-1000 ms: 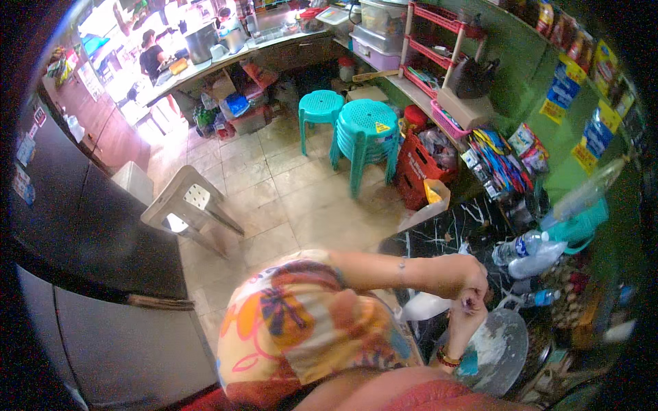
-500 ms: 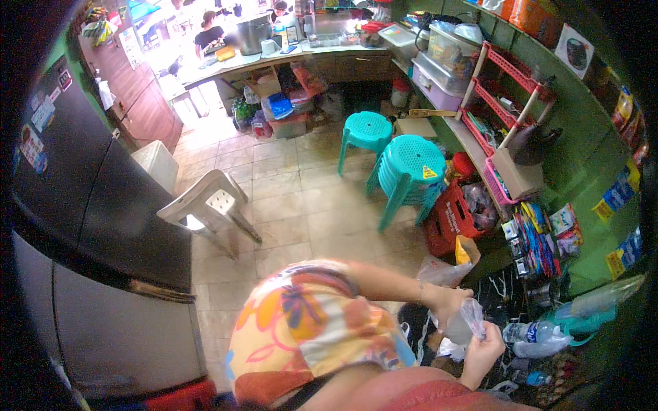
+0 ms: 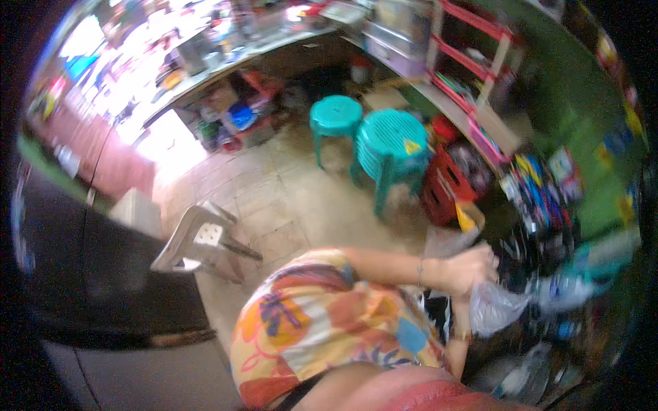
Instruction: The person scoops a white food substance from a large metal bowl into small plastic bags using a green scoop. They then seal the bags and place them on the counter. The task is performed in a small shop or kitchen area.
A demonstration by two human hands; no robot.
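Note:
A thin, pale translucent plastic bag (image 3: 499,308) hangs bunched and puffed out at the right, slightly blurred. My left hand (image 3: 471,268) reaches across from the left with fingers curled closed at the bag's upper edge. Below it, my right forearm rises from the lower edge, and a band circles its wrist. My right hand (image 3: 462,312) is mostly behind the bag, so its fingers do not show. What the bag contains cannot be made out. Another plastic bag (image 3: 449,240), with a yellow piece at its top, lies just beyond my left hand.
Stacked teal stools (image 3: 392,144) and a single teal stool (image 3: 336,113) stand ahead, next to a red crate (image 3: 445,188). A white plastic chair (image 3: 199,236) is at left, near a dark refrigerator (image 3: 116,274). Bottles (image 3: 562,291) and hanging packets (image 3: 541,195) crowd the right.
The view has swung and blurred. My left hand has moved right and up with the plastic bag, which now hangs fuller in view. My right hand has slipped mostly behind the bag.

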